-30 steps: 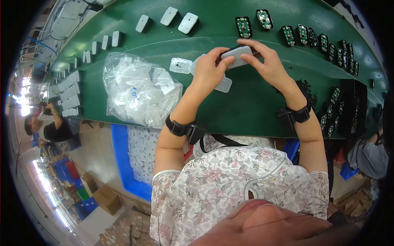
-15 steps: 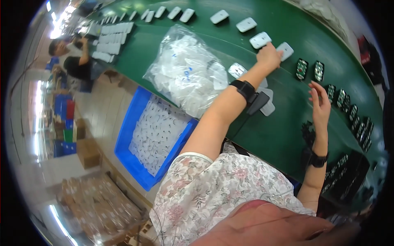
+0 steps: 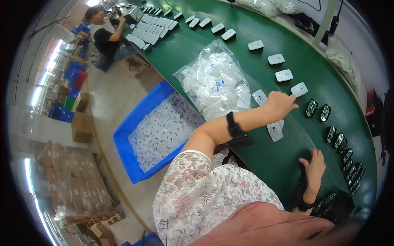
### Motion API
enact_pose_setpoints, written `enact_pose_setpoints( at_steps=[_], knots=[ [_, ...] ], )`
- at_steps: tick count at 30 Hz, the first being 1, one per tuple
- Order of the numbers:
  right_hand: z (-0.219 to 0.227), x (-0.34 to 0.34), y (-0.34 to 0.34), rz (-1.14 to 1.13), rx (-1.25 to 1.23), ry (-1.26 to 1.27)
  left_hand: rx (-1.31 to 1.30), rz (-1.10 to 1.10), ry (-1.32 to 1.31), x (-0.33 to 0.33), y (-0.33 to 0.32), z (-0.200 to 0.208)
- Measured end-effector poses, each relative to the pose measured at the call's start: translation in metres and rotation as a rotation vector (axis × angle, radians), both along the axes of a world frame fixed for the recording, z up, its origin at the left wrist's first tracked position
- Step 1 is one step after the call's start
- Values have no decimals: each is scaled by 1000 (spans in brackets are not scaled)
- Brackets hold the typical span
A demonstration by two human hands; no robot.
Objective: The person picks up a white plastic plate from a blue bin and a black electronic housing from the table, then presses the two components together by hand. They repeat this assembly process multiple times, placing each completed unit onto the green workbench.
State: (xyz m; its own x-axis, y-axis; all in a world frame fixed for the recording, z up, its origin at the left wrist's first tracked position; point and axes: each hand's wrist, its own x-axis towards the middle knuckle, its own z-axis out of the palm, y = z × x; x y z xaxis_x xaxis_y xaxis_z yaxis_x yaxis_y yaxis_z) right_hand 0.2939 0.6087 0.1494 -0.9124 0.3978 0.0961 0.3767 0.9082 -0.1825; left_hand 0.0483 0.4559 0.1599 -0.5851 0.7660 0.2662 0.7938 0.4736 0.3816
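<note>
My left hand (image 3: 281, 105) is stretched out over the green conveyor belt (image 3: 262, 164), fingers loosely curled and holding nothing. Its fingertips are just short of a white plastic cover (image 3: 299, 89), the nearest of a row of such covers (image 3: 276, 59) running up the belt. Two more white covers (image 3: 274, 131) lie under my forearm. My right hand (image 3: 315, 162) rests flat on the belt with fingers spread, empty. Small green circuit boards (image 3: 311, 107) lie in a line to the right of the left hand.
A clear bag of white plastic parts (image 3: 215, 82) sits on the belt's near edge. Below it on the floor stands a blue bin (image 3: 130, 164) with more white parts. Another person (image 3: 104, 30) works at the belt's far left. Cardboard boxes (image 3: 82, 127) stand on the floor.
A second ago both hands held a white cover together. The left hand then reached out to the row and is now empty; the right hand dropped flat onto the belt.
</note>
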Motion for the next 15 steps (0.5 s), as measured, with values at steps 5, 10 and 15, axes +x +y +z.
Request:
enact_pose_setpoints(
  at_steps=[5, 10, 15],
  knots=[
    [-16, 21, 4, -32, -78, -2, 192, 80, 222, -27, -58, -41],
    [-30, 27, 13, -10, -136, 35, 47, 105, 280, -32, -85, -56],
    [-26, 28, 15, -81, -65, 109, -126, 51, 269, -30, -78, -62]
  ],
)
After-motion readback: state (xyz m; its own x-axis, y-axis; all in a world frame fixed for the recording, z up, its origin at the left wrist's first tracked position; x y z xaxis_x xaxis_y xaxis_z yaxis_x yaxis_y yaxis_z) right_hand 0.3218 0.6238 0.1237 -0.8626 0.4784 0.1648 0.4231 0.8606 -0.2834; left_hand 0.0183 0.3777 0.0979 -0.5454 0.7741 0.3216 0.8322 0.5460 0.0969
